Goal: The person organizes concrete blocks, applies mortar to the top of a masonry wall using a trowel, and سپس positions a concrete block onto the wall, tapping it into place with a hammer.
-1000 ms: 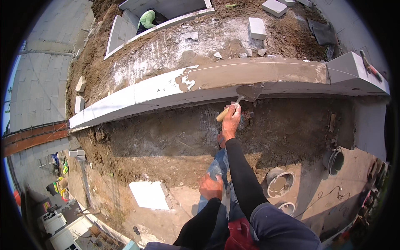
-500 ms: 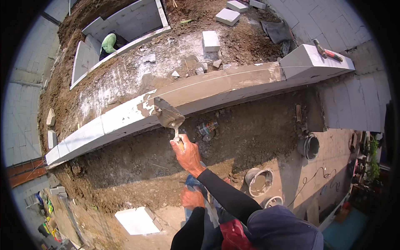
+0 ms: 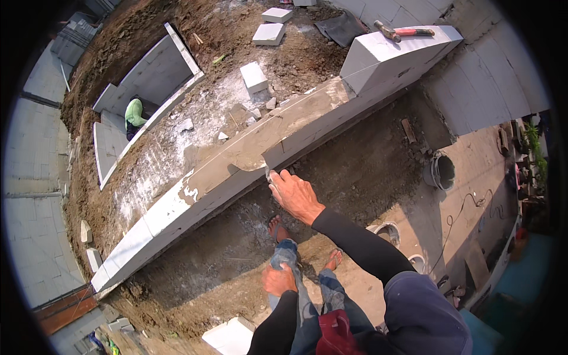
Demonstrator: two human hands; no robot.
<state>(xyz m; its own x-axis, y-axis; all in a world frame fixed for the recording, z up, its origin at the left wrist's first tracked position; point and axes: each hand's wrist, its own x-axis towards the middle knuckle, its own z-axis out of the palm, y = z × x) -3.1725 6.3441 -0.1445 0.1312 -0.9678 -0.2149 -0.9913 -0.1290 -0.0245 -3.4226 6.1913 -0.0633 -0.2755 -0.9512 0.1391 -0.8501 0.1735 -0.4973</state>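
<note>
My right hand (image 3: 296, 195) is closed round the handle of a trowel (image 3: 266, 170), its blade against the mortar on top of the low wall. Most of the blade is hard to make out against the grey-brown mortar (image 3: 296, 121). The wall (image 3: 139, 231) is of white blocks and runs slantwise from lower left to upper right. A thin string stretches along its top. My left hand (image 3: 279, 280) rests on my jeans near the knee, fingers curled in, with no tool seen in it.
A red-handled hammer (image 3: 408, 32) lies on a raised block (image 3: 378, 56) at the wall's right end. Buckets (image 3: 439, 171) stand at right beside a loose cable (image 3: 452, 222). A white block (image 3: 229, 337) lies near me. Beyond, a person in green (image 3: 134, 111) bends inside a block-walled pit.
My right hand and trowel have moved right along the wall, and the blade now meets the mortar. Mortar covers more of the top. My view has turned; my left hand stays on my leg.
</note>
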